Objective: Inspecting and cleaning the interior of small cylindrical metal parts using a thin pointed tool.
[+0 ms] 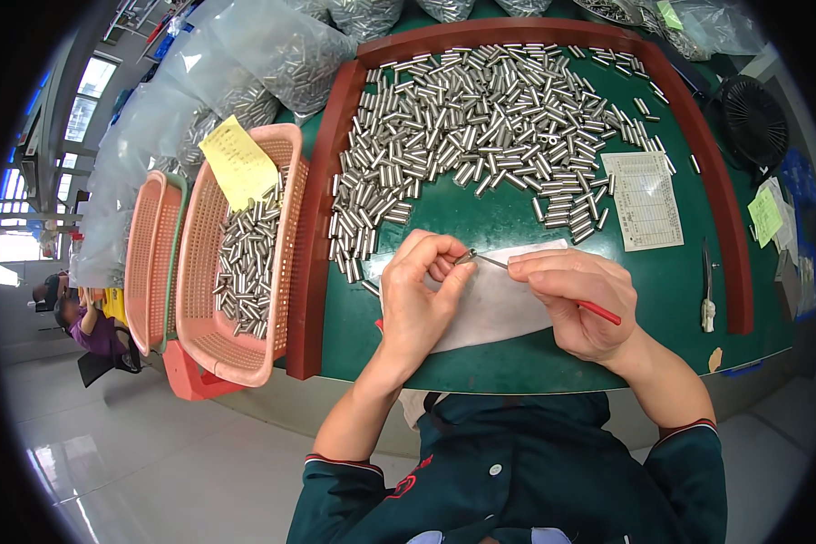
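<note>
My left hand [419, 288] is closed, pinching a small metal pin [465, 257] between thumb and forefinger. My right hand [582, 304] grips a thin tool with a red handle [598, 313], and its slim metal shaft [491, 262] reaches to the pin; the tip is too small to tell its kind. Below both hands a white cloth [494, 313] lies on the green tabletop [444, 213]. Beyond them spreads a big heap of short shiny metal pins [480, 118], some loose ones close to the cloth.
A red-brown wooden frame [325, 218] borders the heap. At left stands a pink basket [195, 272] of pins with a yellow note [238, 161]. To the right are a printed form [644, 199], a slim tool [707, 290] and a black fan [751, 118]. Clear bags [286, 54] stand behind.
</note>
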Available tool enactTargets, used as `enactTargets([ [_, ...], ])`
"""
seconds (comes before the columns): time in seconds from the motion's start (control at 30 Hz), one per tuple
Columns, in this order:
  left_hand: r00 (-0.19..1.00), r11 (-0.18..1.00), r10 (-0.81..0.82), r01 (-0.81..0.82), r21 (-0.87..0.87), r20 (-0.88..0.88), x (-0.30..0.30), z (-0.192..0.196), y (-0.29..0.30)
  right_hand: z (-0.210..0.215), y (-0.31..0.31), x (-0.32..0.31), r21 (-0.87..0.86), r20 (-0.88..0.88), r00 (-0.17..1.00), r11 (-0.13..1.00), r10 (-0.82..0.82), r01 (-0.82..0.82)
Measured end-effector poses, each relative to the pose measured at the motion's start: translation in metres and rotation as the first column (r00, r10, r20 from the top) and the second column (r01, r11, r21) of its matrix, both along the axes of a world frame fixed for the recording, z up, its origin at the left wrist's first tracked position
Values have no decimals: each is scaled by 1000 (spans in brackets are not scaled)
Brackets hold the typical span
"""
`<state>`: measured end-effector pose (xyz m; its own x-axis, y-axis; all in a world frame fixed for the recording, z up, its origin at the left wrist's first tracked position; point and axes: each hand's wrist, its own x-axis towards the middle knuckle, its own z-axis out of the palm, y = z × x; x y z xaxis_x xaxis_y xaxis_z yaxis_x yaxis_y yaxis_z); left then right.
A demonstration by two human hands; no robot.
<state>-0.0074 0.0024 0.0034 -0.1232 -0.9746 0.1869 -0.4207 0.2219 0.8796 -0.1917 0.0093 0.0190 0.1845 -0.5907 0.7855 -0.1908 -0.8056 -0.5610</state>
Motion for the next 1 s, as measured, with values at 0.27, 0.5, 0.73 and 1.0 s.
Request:
enactTargets([
  [0.27,1000,1000,-11,11,0,20,0,2,2,0,0,1,34,-35,999,999,2,-1],
  [0.5,990,989,10,10,-145,139,-3,3,3,0,2,-1,-32,-195,981,999,24,-31],
  [0.73,989,976,22,11,-216,147,-6,4,5,1,8,-2,-117,-207,978,993,11,-36],
  [1.0,985,961,96,-53,-270,147,-3,3,2,3,5,-1,-199,-283,959,977,22,-81],
])
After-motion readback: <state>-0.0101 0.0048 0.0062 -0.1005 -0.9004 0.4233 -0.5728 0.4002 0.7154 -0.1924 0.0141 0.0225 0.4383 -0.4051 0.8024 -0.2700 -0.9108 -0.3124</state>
